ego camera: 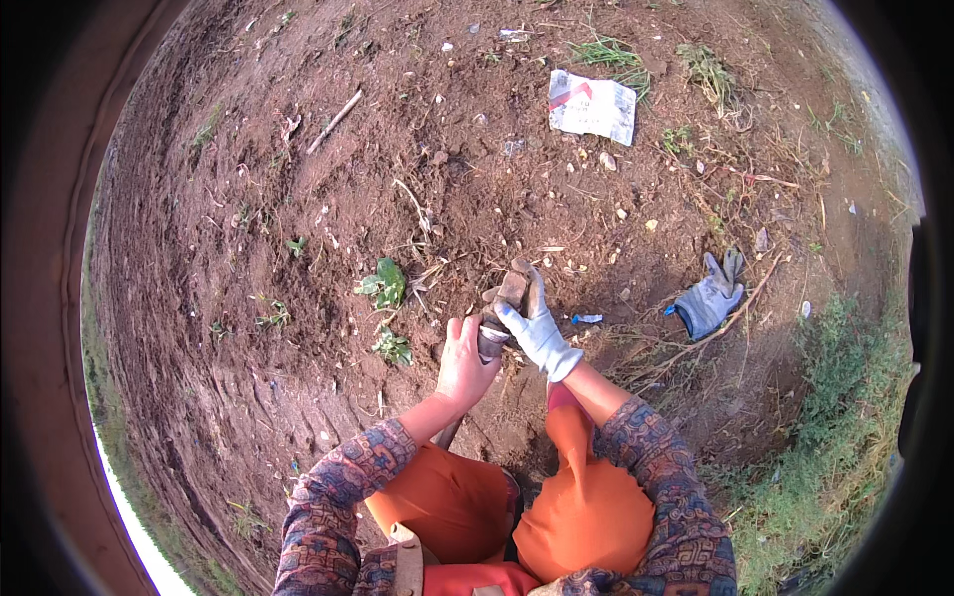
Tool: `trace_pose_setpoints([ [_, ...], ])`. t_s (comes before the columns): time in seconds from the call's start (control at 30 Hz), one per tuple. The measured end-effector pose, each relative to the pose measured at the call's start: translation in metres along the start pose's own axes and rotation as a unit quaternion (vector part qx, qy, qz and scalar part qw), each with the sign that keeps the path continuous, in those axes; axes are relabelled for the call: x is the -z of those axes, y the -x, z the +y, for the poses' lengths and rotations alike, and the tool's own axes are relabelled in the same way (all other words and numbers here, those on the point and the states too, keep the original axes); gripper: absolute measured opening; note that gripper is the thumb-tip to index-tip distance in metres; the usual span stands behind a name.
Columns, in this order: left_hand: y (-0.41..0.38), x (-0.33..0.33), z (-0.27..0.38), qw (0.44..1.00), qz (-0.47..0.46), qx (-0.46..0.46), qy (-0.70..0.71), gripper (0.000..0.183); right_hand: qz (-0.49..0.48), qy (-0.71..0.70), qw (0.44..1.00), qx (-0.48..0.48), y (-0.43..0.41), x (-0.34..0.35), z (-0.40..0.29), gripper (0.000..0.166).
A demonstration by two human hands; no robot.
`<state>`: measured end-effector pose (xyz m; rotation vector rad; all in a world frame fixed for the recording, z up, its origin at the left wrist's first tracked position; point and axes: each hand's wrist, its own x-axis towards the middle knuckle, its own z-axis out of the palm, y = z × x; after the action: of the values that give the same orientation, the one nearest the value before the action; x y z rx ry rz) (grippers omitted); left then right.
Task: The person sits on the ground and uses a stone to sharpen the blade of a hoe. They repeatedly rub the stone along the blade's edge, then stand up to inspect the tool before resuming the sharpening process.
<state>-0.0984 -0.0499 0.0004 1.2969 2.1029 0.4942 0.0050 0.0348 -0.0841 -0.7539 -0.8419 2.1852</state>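
My bare left hand is closed around a dirt-stained, banded grey-brown piece that looks like the end of a tool. A length of wooden handle shows below my left wrist; whether it joins that piece is hidden. My right hand wears a pale work glove with soiled fingertips. It grips a brown block, perhaps stone or wood, right above the banded piece. The two seem to touch. A second work glove, grey with a dark cuff, lies on the soil to the right.
Brown soil spreads all around, with small green plants left of my hands. A crumpled printed sheet lies farther off. A stick is at upper left, a thin branch beside the loose glove, and grass at lower right.
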Motion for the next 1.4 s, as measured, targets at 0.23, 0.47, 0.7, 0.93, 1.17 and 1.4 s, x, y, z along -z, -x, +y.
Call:
trace_pose_setpoints([
  [0.23,0.001,-0.025,-0.003,0.998,0.021,-0.047,-0.019,0.064,0.019,0.179,0.982,0.057,0.001,0.021,0.023,0.076],
  [0.47,-0.016,-0.024,-0.006,0.998,0.035,-0.021,-0.038,0.056,0.035,0.167,0.985,0.023,0.005,0.000,-0.008,0.070],
  [0.7,-0.020,-0.021,0.008,0.998,0.025,-0.036,-0.053,0.051,0.046,0.123,0.991,0.021,0.013,0.000,-0.014,0.064],
  [0.93,-0.015,-0.019,0.009,0.998,0.036,-0.041,-0.022,0.043,0.038,0.103,0.994,0.016,0.006,0.006,0.018,0.064],
  [1.17,-0.016,-0.021,0.017,0.998,0.025,-0.035,0.045,0.033,0.034,0.165,0.984,0.050,0.001,0.017,0.020,0.056],
  [1.4,-0.021,-0.010,0.010,1.000,0.019,0.017,0.003,0.037,0.064,0.023,0.997,0.020,0.001,-0.007,0.001,0.052],
])
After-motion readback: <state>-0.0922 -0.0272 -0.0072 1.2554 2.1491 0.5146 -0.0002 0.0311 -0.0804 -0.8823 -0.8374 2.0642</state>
